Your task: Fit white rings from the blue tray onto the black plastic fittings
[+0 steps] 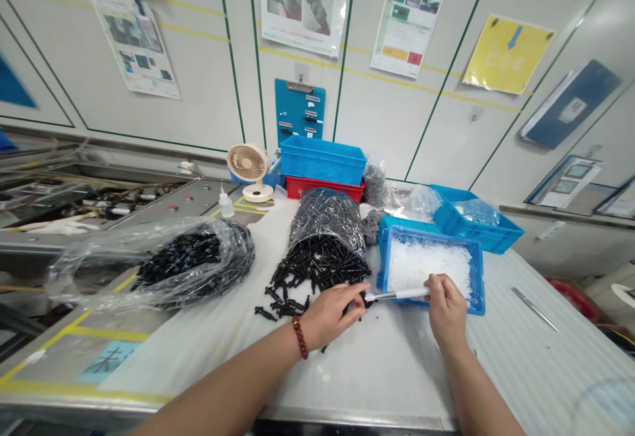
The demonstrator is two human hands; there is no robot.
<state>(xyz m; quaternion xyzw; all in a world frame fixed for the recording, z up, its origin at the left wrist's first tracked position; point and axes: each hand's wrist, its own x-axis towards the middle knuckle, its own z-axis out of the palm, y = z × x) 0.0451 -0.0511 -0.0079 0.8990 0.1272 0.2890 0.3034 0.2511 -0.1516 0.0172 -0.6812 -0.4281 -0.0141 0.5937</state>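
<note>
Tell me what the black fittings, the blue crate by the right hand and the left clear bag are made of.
Black fittings: probably moulded plastic, dull with faint sheen, uniform colour. Blue crate: rigid moulded plastic, smooth, glossy. Clear bag: thin plastic film, shiny, crumpled into creases.

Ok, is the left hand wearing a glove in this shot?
No, the left hand is bare, with a dark red beaded bracelet on its wrist.

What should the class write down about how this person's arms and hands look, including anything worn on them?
Both forearms are bare, with no sleeves, and neither the left hand nor the right hand wears a glove. A bracelet of dark red beads circles the left wrist; no band or jewellery shows on the right wrist.
</note>
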